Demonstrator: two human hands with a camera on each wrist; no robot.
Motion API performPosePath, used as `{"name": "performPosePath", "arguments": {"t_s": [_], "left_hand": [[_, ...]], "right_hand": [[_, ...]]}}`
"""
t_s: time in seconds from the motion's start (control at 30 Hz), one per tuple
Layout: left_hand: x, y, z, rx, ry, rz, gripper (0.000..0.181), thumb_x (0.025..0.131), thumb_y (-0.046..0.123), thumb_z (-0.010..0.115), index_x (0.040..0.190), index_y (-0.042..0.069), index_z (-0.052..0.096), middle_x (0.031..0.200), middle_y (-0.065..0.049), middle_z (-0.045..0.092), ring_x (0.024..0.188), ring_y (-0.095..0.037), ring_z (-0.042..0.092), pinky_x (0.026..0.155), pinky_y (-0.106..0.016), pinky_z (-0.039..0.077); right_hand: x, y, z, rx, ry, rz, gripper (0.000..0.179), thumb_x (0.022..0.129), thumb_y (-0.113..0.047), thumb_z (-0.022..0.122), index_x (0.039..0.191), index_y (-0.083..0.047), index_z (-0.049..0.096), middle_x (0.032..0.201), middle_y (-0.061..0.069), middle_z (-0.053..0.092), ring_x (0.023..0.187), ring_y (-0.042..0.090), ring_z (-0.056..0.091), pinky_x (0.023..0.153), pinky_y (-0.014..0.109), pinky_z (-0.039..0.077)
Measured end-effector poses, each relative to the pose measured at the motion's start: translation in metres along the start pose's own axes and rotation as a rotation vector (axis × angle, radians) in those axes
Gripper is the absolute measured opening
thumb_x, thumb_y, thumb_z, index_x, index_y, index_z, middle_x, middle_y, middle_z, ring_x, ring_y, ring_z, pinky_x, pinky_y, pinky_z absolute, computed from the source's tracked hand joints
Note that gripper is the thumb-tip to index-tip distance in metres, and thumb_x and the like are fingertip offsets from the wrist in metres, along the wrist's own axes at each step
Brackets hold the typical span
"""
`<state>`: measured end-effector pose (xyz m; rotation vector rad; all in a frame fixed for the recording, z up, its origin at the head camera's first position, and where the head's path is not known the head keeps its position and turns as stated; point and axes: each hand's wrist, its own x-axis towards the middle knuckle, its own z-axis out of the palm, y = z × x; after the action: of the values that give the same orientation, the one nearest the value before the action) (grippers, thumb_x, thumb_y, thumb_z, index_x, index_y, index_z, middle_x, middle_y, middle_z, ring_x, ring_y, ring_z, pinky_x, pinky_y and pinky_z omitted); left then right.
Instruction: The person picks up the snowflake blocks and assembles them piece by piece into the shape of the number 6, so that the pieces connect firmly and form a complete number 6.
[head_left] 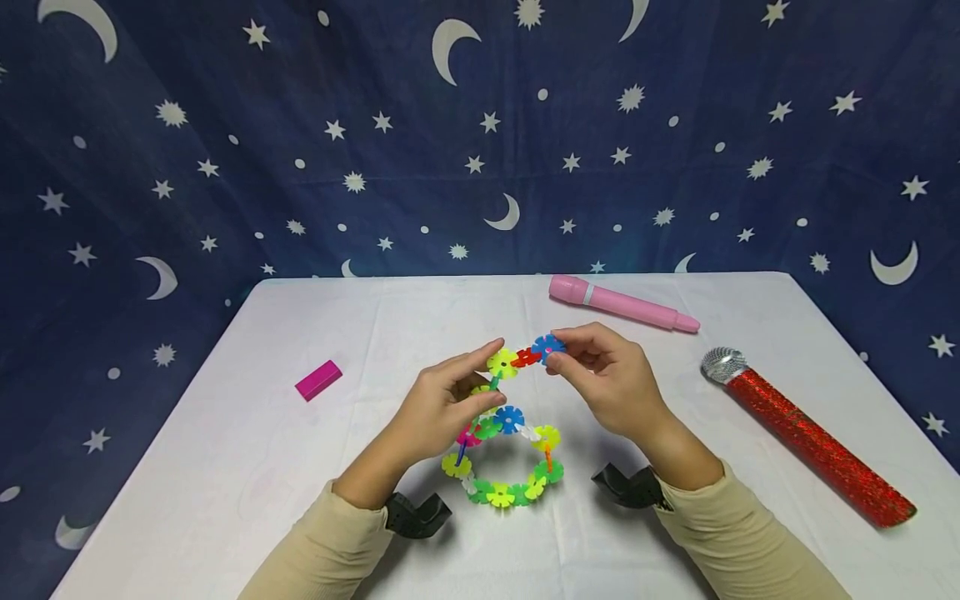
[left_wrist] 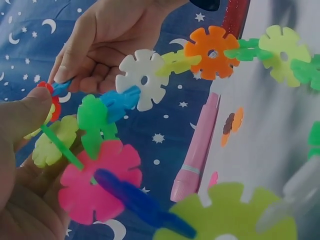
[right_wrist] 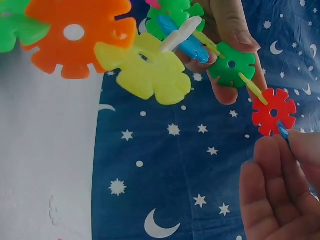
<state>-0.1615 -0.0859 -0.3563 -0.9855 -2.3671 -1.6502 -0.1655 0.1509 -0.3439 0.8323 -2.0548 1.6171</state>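
A chain of colourful notched plastic flower discs forms a ring [head_left: 501,499] in front of me, with a short branch rising from it. My left hand [head_left: 438,408] holds this branch between thumb and fingers, around the yellow disc [head_left: 495,360]. A red disc [head_left: 527,357] slots into that yellow one. At the branch's end, my right hand [head_left: 618,387] pinches a blue disc [head_left: 545,343] between thumb and forefinger. In the right wrist view the blue disc [right_wrist: 283,131] sits edge-on against the rim of the red disc [right_wrist: 261,118]; how deep it is slotted I cannot tell.
A magenta block [head_left: 318,381] lies at left on the white tablecloth [head_left: 195,500]. Behind the right hand lies a pink marker-like stick [head_left: 633,307]. Farther right is a red glittery microphone [head_left: 810,442]. A dark blue star-and-moon cloth [head_left: 420,200] hangs behind.
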Motion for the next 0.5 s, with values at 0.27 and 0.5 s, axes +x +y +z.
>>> {"name": "performPosePath", "arguments": {"t_s": [0.27, 0.5], "left_hand": [[0.002, 0.001, -0.002, 0.075, 0.084, -0.121, 0.054, 0.09, 0.006, 0.073, 0.142, 0.01, 0.055, 0.107, -0.009, 0.067, 0.098, -0.019, 0.067, 0.087, -0.038, 0.055], [0.003, 0.0, -0.006, 0.087, 0.118, -0.142, 0.053, 0.092, 0.005, 0.069, 0.14, 0.01, 0.048, 0.106, -0.009, 0.069, 0.096, -0.019, 0.063, 0.086, -0.042, 0.054]], "right_hand": [[0.008, 0.013, -0.023, -0.083, -0.151, 0.233, 0.053, 0.085, 0.008, 0.074, 0.134, 0.005, 0.055, 0.104, 0.017, 0.068, 0.088, 0.014, 0.067, 0.08, 0.02, 0.054], [0.006, 0.057, -0.047, -0.3, -0.272, 0.456, 0.042, 0.091, -0.008, 0.072, 0.129, 0.005, 0.06, 0.116, 0.02, 0.067, 0.101, 0.029, 0.066, 0.089, 0.035, 0.052]]}}
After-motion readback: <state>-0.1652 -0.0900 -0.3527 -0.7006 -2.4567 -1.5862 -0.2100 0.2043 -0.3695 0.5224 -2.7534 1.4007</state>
